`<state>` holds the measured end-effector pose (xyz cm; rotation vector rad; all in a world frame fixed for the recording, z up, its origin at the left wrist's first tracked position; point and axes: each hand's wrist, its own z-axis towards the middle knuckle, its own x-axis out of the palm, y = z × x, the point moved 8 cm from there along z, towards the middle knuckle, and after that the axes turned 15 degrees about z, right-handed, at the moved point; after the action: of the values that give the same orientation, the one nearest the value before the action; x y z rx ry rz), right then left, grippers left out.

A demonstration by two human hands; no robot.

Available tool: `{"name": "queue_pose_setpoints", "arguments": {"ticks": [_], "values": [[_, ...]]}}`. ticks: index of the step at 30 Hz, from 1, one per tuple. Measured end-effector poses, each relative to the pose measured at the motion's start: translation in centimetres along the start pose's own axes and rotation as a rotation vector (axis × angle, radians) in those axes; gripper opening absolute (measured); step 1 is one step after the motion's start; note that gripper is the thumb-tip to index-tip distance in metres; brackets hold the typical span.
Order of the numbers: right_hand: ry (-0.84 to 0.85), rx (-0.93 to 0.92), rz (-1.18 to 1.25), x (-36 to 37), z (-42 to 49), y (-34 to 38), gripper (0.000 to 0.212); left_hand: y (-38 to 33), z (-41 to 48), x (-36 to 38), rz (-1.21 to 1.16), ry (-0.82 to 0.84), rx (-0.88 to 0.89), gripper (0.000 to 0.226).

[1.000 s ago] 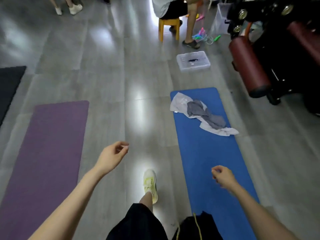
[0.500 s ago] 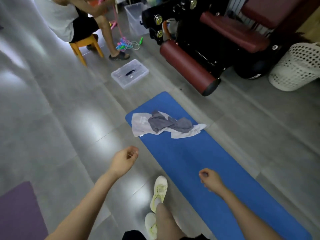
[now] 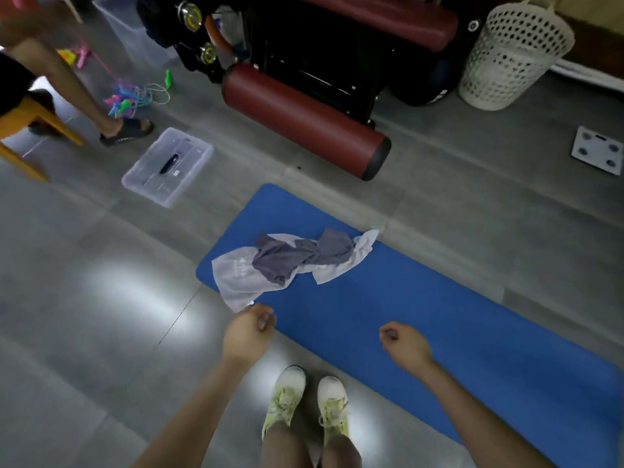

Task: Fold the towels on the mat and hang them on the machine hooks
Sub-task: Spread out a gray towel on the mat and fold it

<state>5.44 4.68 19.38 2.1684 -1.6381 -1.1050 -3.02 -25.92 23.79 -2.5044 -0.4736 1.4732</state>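
Two towels lie crumpled together at the left short end of the blue mat (image 3: 422, 332). A pale towel (image 3: 236, 278) is spread underneath, reaching from the mat's near long edge to its far long edge. A grey towel (image 3: 297, 258) is bunched on top of it, and neither is folded. Beyond the far long edge stands the machine (image 3: 320, 72), black with dark red padded rollers; its hooks cannot be made out. The left hand (image 3: 248, 332) hangs over the near long edge, just beside the pale towel's near corner, fingers loosely curled. It seems empty, though blur hides whether a fingertip meets the cloth. The right hand (image 3: 407, 344) hangs over the mat, loosely curled round nothing. A white basket (image 3: 513, 55) stands right of the machine, and a clear box (image 3: 167, 165) sits on the floor past the mat's short end.
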Motion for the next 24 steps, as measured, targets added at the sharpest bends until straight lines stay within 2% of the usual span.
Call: {"name": "queue_pose_setpoints", "arguments": {"ticks": [4,10,17,24], "values": [[-0.079,0.012,0.086,3.2,6.9,-1.4,0.023,0.3,9.0,5.1,0.060,-0.041,0.118,0.014],[-0.175,0.017,0.169,8.7,17.7,-8.0,0.024,0.7,20.2,15.7,0.196,-0.147,0.262,0.022],[-0.273,-0.002,0.209,15.3,31.0,-17.8,0.023,3.5,33.2,29.3,0.383,-0.327,0.373,0.010],[-0.307,-0.116,0.149,19.3,43.9,-23.6,0.023,3.7,45.9,37.5,0.540,-0.525,0.456,0.031]]}}
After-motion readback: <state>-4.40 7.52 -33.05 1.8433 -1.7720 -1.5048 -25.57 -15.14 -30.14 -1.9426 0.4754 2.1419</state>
